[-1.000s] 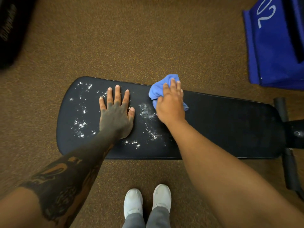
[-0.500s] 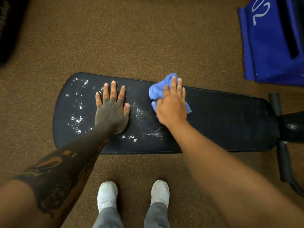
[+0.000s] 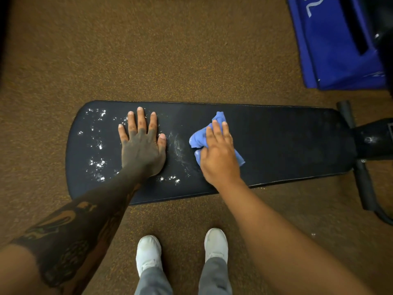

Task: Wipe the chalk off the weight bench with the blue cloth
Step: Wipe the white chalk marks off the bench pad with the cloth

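Shifted rightward since a moment ago, right hand (image 3: 220,160) pressing crumpled blue cloth (image 3: 214,133) flat mid-tabletop (image 3: 287,143), left hand (image 3: 142,149) splayed flat beside, chalk (image 3: 96,145) (white specks, smeared streaks) mostly leftward.

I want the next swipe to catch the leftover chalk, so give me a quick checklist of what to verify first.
1. Blue cloth under right hand, pressed on bench: ok.
2. Left hand flat on the pad, bracing: ok.
3. Left hand clear of the remaining chalk: not ok, chalk specks lie beside it.
4. Smear between the hands gone: not ok.
5. Pad right of the cloth clean: ok.
6. Chalk under left palm: cannot tell.
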Motion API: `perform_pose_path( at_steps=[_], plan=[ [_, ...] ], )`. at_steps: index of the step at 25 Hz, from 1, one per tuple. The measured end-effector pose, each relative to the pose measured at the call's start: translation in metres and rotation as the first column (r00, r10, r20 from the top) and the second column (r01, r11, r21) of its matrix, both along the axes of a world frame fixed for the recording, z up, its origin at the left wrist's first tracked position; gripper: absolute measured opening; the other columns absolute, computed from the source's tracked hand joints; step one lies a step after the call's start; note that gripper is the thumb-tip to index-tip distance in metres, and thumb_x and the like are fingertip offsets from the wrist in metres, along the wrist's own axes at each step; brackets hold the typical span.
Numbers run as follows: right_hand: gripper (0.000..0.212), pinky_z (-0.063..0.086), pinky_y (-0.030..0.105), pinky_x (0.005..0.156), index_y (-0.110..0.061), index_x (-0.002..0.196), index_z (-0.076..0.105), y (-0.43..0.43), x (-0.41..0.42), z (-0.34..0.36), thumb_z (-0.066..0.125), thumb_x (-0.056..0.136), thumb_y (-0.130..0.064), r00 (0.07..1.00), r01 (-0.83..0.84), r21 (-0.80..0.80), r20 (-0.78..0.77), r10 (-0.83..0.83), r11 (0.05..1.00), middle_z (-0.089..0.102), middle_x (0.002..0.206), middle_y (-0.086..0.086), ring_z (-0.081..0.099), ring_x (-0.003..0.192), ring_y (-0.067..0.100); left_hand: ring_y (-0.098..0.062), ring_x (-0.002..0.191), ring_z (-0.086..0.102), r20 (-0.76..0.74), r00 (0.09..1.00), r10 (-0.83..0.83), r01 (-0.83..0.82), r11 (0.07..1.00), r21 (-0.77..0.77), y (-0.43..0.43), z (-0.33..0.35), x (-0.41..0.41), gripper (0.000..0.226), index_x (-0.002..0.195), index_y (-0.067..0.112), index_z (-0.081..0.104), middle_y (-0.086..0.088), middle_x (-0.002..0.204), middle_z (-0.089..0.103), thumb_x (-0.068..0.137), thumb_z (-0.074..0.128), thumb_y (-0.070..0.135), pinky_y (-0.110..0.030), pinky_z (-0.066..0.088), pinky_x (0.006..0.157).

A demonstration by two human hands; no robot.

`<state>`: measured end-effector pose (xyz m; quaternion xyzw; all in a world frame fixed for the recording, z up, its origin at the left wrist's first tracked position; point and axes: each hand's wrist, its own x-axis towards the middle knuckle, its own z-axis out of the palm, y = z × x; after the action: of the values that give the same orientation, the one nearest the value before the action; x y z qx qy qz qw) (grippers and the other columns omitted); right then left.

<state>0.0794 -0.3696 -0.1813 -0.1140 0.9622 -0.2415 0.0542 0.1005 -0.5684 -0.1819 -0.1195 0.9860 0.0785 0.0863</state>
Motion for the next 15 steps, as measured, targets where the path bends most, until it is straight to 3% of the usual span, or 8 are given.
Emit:
perform_pose_path(
  at_steps=[2, 5, 7, 13, 15],
  plan=[
    [0.062, 0.018, 0.051, 0.117, 0.007, 0.135, 0.045, -0.024, 0.005, 0.002, 0.052, 0.082, -0.025, 0.999, 0.034, 0.003, 0.022, -0.034, 0.999, 0.033, 0.151, 0.022, 0.016, 0.144, 0.039, -0.032, 0.149, -0.008, -0.005, 1.0, -0.005, 0.005, 1.0, 0.002, 0.0, -0.001, 0.001, 0.064, 0.154, 0.019, 0.006, -0.012, 0.163, -0.004, 0.098, 0.016, 0.048, -0.056, -0.001, 0.119],
    [0.06, 0.018, 0.049, 0.118, 0.005, 0.137, 0.045, -0.029, 0.047, 0.0, 0.061, 0.084, -0.017, 0.989, -0.145, -0.038, -0.018, 0.144, 0.989, 0.034, 0.152, 0.019, 0.014, 0.146, 0.035, -0.032, 0.149, -0.008, -0.001, 1.0, -0.005, 0.005, 1.0, 0.007, -0.001, 0.0, 0.0, 0.064, 0.155, 0.018, 0.007, -0.012, 0.163, -0.004, 0.099, 0.018, 0.046, -0.056, -0.001, 0.119],
    [0.056, 0.024, 0.05, 0.116, 0.003, 0.137, 0.046, -0.004, 0.072, -0.001, 0.058, 0.086, -0.016, 0.97, -0.239, -0.041, -0.049, 0.237, 0.97, 0.034, 0.152, 0.015, 0.014, 0.147, 0.03, -0.032, 0.149, -0.007, -0.009, 1.0, -0.007, 0.007, 1.0, 0.009, -0.001, 0.002, 0.001, 0.064, 0.155, 0.018, 0.007, -0.012, 0.163, -0.003, 0.099, 0.017, 0.047, -0.056, -0.001, 0.119],
    [0.05, 0.036, 0.054, 0.107, 0.008, 0.129, 0.053, 0.025, 0.049, -0.009, 0.041, 0.087, -0.017, 0.991, 0.057, -0.094, -0.118, -0.068, 0.994, 0.044, 0.145, 0.021, 0.027, 0.141, 0.035, -0.031, 0.149, -0.009, -0.01, 1.0, -0.025, 0.025, 1.0, -0.004, -0.001, -0.001, 0.002, 0.065, 0.154, 0.018, 0.005, -0.013, 0.163, -0.004, 0.098, 0.013, 0.049, -0.056, -0.001, 0.119],
    [0.052, 0.032, 0.054, 0.11, 0.007, 0.132, 0.05, 0.007, 0.056, -0.007, 0.042, 0.087, -0.017, 0.994, 0.02, -0.08, -0.11, -0.029, 0.997, 0.041, 0.146, 0.021, 0.024, 0.143, 0.036, -0.032, 0.149, -0.008, -0.016, 1.0, -0.021, 0.021, 1.0, -0.003, -0.001, -0.001, 0.002, 0.064, 0.154, 0.018, 0.006, -0.013, 0.163, -0.004, 0.098, 0.014, 0.048, -0.056, -0.001, 0.119]
  ],
)
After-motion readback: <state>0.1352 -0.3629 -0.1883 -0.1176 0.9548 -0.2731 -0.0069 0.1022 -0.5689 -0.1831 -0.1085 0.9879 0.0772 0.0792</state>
